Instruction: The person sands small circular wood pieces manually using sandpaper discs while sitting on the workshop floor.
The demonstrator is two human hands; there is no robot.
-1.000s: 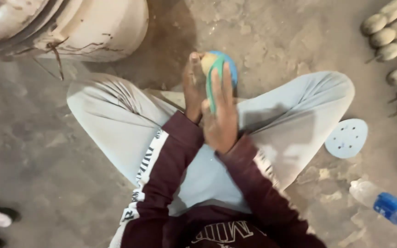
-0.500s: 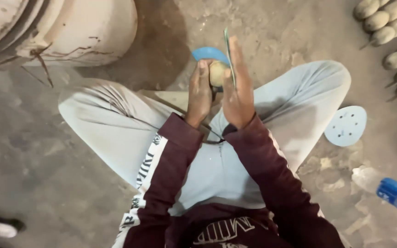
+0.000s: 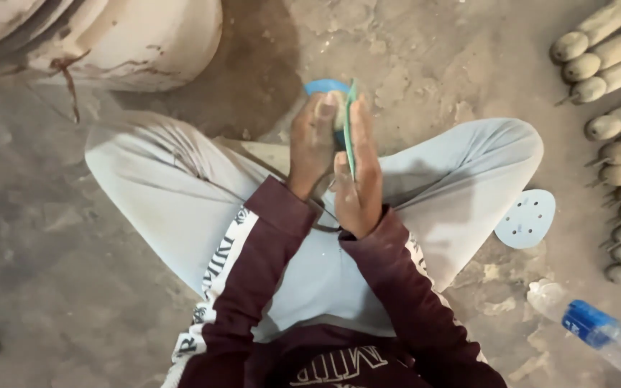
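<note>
I sit cross-legged on a dusty floor in light trousers and maroon sleeves. My left hand point(image 3: 312, 144) grips a small round wooden piece point(image 3: 338, 115), mostly hidden between the palms. My right hand point(image 3: 359, 172) presses a thin blue-green sanding disc point(image 3: 351, 122) edge-on against that piece. Both hands are held together above my lap, fingers pointing away from me.
A second pale blue perforated sanding disc point(image 3: 525, 219) lies on the floor by my right knee. Several turned wooden pieces point(image 3: 616, 108) are lined up along the right edge. A plastic bottle with a blue cap point(image 3: 598, 330) lies at lower right. A large pale vessel point(image 3: 109, 36) stands at top left.
The right hand with the disc has turned from flat over the piece to edge-on, sliding along it. The view has shifted slightly.
</note>
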